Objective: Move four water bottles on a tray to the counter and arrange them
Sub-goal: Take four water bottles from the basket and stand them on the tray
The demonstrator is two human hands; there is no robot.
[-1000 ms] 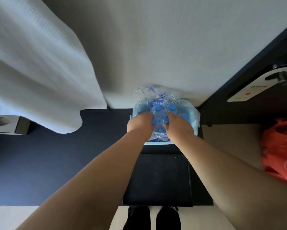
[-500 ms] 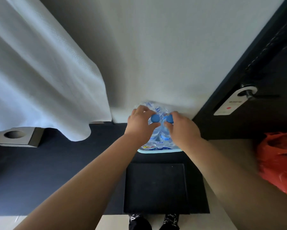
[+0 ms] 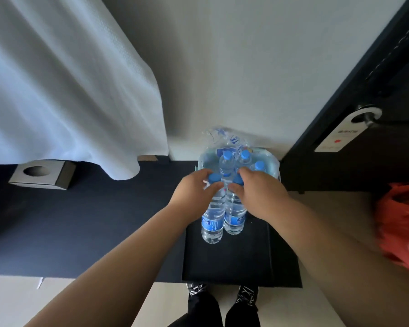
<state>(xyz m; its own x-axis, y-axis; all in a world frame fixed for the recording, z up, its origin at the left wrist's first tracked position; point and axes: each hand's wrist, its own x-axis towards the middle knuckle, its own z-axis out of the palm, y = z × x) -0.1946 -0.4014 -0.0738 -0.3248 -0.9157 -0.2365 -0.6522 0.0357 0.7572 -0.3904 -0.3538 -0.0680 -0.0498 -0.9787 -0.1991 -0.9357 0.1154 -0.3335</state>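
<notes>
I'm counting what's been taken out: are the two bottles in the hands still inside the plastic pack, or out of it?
Out. Both bottles hang clear below the pack, bare down to their bases.

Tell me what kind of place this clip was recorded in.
Probably a hotel room. A door-hanger sign hangs on the door handle at right, a square tissue box sits on the dark counter, and a white curtain hangs above it.

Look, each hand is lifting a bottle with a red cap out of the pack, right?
Not quite: the caps are blue, not red. The head view shows the left hand and the right hand each lifting a bottle out of the pack.
</notes>
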